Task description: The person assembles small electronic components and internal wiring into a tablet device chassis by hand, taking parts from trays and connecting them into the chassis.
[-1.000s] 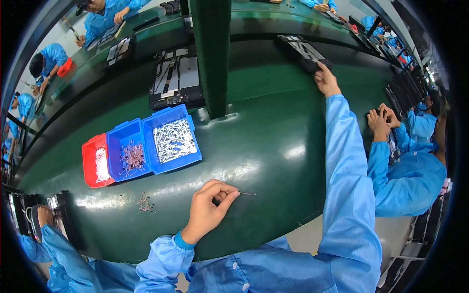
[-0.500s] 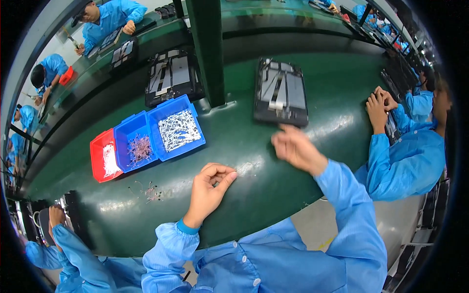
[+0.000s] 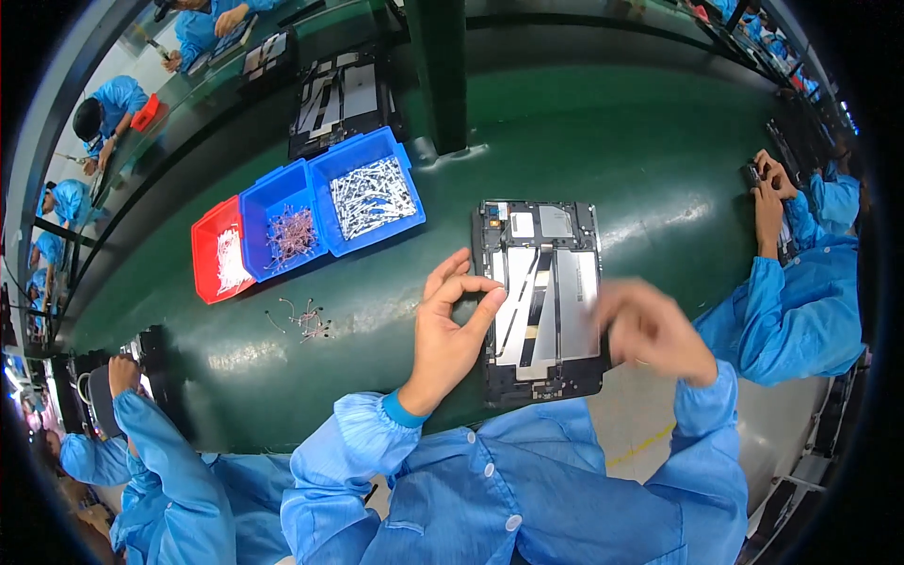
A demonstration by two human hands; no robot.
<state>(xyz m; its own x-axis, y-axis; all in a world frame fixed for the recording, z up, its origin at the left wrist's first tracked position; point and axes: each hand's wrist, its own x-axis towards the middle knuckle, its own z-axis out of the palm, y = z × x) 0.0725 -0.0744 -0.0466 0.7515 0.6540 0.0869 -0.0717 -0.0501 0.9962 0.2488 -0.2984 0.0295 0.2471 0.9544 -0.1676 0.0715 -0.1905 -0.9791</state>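
The opened tablet (image 3: pixel 577 330), with its battery plates and flat cables bare, lies on the green bench right in front of me. My left hand (image 3: pixel 452 330) is at its left side, thumb and forefinger pinched over the tablet's left edge. A thin wire showed in that pinch half a second ago; against the tablet it can hardly be made out now. My right hand (image 3: pixel 654 331) is at the tablet's right edge, curled and smeared by motion, so what its fingers hold cannot be told.
Two blue bins hold white strips (image 3: pixel 372 198) and reddish wires (image 3: pixel 292 234); a red bin (image 3: pixel 209 268) holds white pieces. A few loose wires (image 3: pixel 309 322) lie nearer me. Another opened tablet (image 3: pixel 344 104) lies behind the bins, beside a green post (image 3: pixel 438 75). Co-workers sit at both sides.
The tablet has come from the far side of the bench to directly before me. My right hand has moved nearer and rightward; my left hand has shifted right, to the tablet's edge.
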